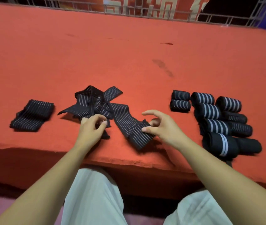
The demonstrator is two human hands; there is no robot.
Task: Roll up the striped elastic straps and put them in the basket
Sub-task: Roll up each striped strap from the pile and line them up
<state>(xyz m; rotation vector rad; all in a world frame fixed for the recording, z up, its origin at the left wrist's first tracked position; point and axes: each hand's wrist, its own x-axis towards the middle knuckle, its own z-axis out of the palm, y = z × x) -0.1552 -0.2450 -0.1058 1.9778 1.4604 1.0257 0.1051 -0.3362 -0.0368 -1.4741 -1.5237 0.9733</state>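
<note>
While the left hand (91, 129), fingers curled, pinched a loose tail of the tangled heap of black, thin-white-striped elastic straps (95, 101) at mid-table, the right hand (160, 125) sat half open on the near end of the flat strap (129, 120). Its index was lifted and a lower fingertip (143, 129) lay on the fabric; closed pinch not confirmable. Judgement: tuck that end tight first, then roll with edges square, left hand giving tension. Finished striped rolls (210, 109) lay to the right on the red cloth-covered table (129, 54). No basket seen.
</note>
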